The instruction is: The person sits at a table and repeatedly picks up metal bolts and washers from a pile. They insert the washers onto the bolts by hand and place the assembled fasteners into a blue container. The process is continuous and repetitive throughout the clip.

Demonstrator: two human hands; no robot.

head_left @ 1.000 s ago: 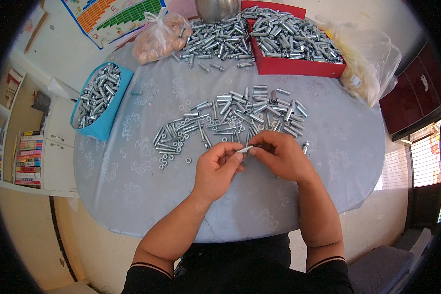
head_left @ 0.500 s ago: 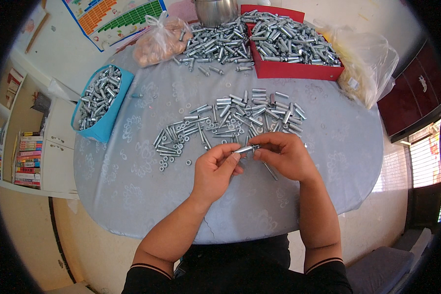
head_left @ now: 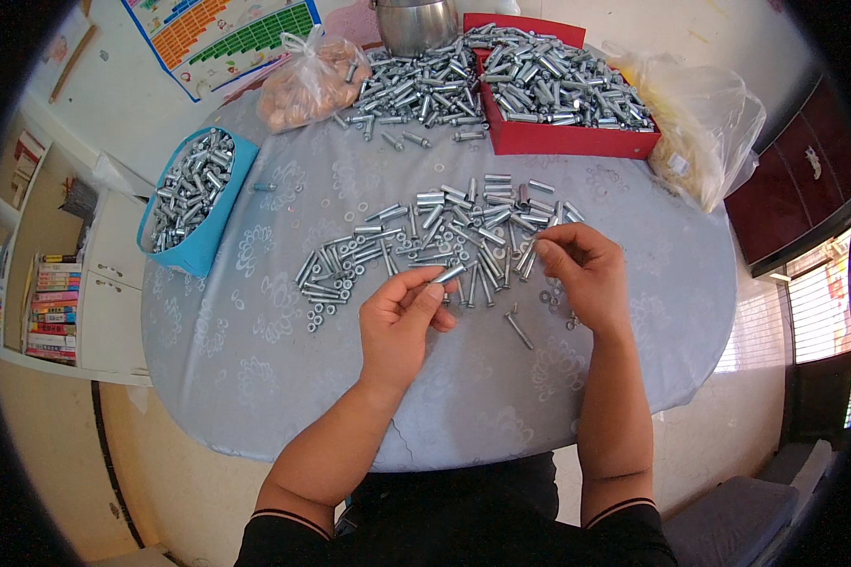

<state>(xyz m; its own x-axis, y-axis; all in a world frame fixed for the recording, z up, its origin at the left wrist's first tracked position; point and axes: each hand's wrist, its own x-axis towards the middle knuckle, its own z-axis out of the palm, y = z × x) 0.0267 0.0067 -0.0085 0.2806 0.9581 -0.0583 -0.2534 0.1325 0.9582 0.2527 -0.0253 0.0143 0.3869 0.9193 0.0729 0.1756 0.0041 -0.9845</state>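
Observation:
My left hand (head_left: 397,319) pinches a shiny metal sleeve (head_left: 451,273) between thumb and fingers, tilted up to the right above the tablecloth. My right hand (head_left: 591,279) is apart from it, at the right end of the loose hardware, with thumb and fingertips pressed together. Whether something small sits in that pinch I cannot make out. Ahead of both hands spread loose sleeves (head_left: 430,199), long thin bolts (head_left: 388,257), nuts (head_left: 318,308) and washers. One bolt (head_left: 518,330) lies alone on the cloth between my forearms.
Assembled anchor bolts fill a blue bin (head_left: 239,180) at left and a red box (head_left: 577,140) at the back; more are heaped beside it (head_left: 416,85). A tied plastic bag (head_left: 307,85), a metal pot (head_left: 416,26) and a clear bag (head_left: 714,142) stand along the far edge.
My right hand has drawn away from the left and moved right and farther out, to the edge of the loose parts. The left hand, still gripping the sleeve, has shifted slightly left.

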